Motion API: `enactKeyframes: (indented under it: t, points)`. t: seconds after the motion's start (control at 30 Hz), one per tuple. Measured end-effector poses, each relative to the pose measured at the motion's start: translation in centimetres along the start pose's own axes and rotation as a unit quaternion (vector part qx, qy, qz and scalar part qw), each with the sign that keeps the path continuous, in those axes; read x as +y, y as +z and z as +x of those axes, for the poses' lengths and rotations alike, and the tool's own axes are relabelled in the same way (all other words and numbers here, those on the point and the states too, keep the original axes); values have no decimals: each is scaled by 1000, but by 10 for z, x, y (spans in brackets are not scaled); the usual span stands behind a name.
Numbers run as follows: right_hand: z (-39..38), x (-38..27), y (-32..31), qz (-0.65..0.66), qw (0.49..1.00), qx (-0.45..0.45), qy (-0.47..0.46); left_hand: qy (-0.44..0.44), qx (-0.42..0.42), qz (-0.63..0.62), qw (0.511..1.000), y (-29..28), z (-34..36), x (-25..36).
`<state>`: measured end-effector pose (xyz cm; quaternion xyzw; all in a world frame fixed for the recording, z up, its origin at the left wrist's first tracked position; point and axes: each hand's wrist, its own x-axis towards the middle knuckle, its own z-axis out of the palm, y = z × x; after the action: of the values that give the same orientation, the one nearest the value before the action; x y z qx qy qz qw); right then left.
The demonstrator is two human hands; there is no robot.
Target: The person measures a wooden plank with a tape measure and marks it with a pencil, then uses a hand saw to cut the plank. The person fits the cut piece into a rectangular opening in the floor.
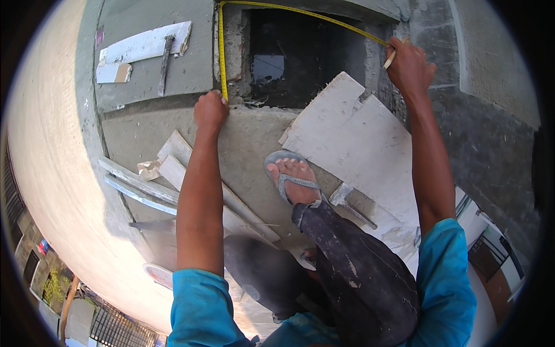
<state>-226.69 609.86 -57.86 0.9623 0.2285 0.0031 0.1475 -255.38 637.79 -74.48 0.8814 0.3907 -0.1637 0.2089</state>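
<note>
Over on the left, white board scraps (pixel 144 46) lie flat on the concrete (pixel 191 17), clear of both hands. Next, the left hand (pixel 211 113) is pinching one end of a yellow measuring strip (pixel 222 52), probably to pin it by the near edge. The strip runs up, bends sharply and crosses past a dark opening (pixel 312 49), so I reckon the bend lets it follow two sides. A notched board (pixel 361 136) slants by the near-right corner. The right hand (pixel 409 66) grips the strip's other visible end, plus a pale stick (pixel 390 59), likely for handiness.
</note>
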Motion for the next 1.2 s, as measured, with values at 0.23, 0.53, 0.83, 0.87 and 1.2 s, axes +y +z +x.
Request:
enactKeyframes:
  t: [0.23,0.53,0.83,0.87,1.2]
  points:
    - [6,2,5,-7,1000,11,-4,-2,-4,6,1000,-2,0,1]
    - [8,3,10,-1,1000,12,-3,4,-8,14,1000,-3,0,1]
    - [7,8,21,2,999,41,-18,-14,-7,42,999,-2,1,5]
    - [7,9,22,5,999,45,-19,-15,-3,47,999,-1,0,6]
    - [7,9,21,5,999,40,-19,-49,9,92,995,-3,-2,16]
